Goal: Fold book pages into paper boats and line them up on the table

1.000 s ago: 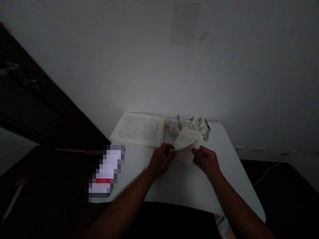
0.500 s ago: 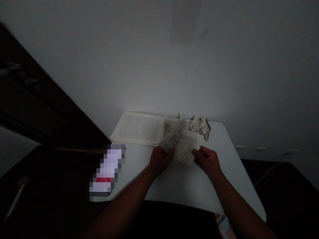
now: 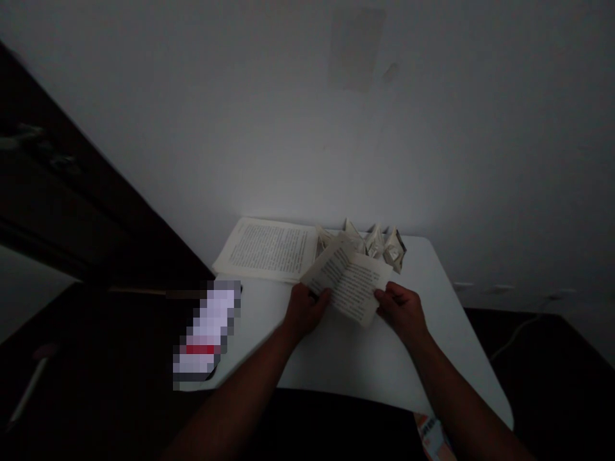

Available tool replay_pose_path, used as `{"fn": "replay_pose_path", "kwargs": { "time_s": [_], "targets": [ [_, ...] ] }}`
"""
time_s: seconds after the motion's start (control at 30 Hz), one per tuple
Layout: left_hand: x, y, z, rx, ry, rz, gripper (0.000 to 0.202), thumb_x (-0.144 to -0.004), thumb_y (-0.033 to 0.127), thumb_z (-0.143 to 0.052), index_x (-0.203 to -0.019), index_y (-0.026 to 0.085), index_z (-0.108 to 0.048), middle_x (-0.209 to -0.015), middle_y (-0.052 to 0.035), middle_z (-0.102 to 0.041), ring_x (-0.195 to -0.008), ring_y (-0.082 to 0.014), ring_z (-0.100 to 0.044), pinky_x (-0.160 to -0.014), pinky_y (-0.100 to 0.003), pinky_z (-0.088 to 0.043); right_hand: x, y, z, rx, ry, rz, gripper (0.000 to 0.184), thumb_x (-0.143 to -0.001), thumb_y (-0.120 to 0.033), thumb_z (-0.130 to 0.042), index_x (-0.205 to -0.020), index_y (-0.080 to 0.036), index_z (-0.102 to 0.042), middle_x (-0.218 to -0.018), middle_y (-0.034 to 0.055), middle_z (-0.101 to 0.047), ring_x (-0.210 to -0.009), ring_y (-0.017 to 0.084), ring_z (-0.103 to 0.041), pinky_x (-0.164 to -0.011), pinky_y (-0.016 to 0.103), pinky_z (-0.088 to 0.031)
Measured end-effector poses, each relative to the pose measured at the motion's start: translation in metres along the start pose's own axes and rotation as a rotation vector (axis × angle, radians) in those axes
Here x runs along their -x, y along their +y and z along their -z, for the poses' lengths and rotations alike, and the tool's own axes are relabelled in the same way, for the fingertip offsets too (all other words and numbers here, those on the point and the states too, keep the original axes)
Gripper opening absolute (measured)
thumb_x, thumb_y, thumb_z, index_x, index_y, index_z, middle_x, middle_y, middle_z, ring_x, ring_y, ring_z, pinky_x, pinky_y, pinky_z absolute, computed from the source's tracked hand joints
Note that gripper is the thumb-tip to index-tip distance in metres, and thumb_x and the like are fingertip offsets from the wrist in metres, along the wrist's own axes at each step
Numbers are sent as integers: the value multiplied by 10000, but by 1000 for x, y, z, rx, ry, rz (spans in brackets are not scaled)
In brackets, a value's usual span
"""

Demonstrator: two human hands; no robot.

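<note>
A creased sheet of printed paper (image 3: 358, 288) is held up between my two hands above the white table, its halves partly opened along a middle fold. My left hand (image 3: 308, 308) pinches its left half, thumb on the near face. On the other side, my right hand (image 3: 401, 306) grips the right edge between thumb and fingers. Just behind the sheet stand several folded paper shapes (image 3: 394, 248) made of printed paper, the left ones partly hidden by it. Left of them lies a flat stack of printed pages (image 3: 271, 248).
On the white table's (image 3: 456, 358) left edge rests a phone-like object (image 3: 209, 330), blurred by pixelation. The wall (image 3: 269, 128) rises directly behind the table, and a dark door (image 3: 72, 173) stands at left. A cable (image 3: 519, 330) hangs at right.
The sheet's left half has swung left and opened wider, showing more print. Both hands keep their hold, with the left shifted slightly left.
</note>
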State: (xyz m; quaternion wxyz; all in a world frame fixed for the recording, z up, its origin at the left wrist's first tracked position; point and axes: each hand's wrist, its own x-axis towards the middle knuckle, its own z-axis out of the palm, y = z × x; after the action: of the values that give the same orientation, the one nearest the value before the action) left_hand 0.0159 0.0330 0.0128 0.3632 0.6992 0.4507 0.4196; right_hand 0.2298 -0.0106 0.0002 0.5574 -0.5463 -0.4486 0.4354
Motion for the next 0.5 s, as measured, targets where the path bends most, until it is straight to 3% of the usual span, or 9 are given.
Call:
{"fn": "replay_pose_path", "kwargs": {
  "time_s": [0.13, 0.33, 0.5],
  "targets": [
    [2, 0, 4, 3, -45, -43, 240, -755, 334, -543, -823, 115, -616, -713, -44, -634, -644, -159, -585, -622, -267, -484, -2, -5, 1, -52, 91, -17, 337, -680, -438, -696, -879, -174, -633, -577, -13, -591, -478, 137, -532, -474, 267, -442],
    [4, 8, 12, 72, -4, -72, 256, -747, 338, -557, -929, 160, -537, -775, -11, -621, -684, -138, -589, -623, -233, -465, -5, -4, 4, 25, 32, -40, 349, -652, -424, -718, -871, -162, -645, -577, -20, -599, -501, 143, -560, -497, 270, -452],
    [3, 6, 16, 27, 32, -59, 224, -746, 327, -548, -885, 151, -560, -723, -5, -617, -659, -141, -581, -609, -237, -456, -6, 2, 3, 283, 46, 40, 418, -667, -410, -706, -1000, -172, -620, -610, -22, -598, -462, 114, -489, -460, 258, -416]
  ]
}}
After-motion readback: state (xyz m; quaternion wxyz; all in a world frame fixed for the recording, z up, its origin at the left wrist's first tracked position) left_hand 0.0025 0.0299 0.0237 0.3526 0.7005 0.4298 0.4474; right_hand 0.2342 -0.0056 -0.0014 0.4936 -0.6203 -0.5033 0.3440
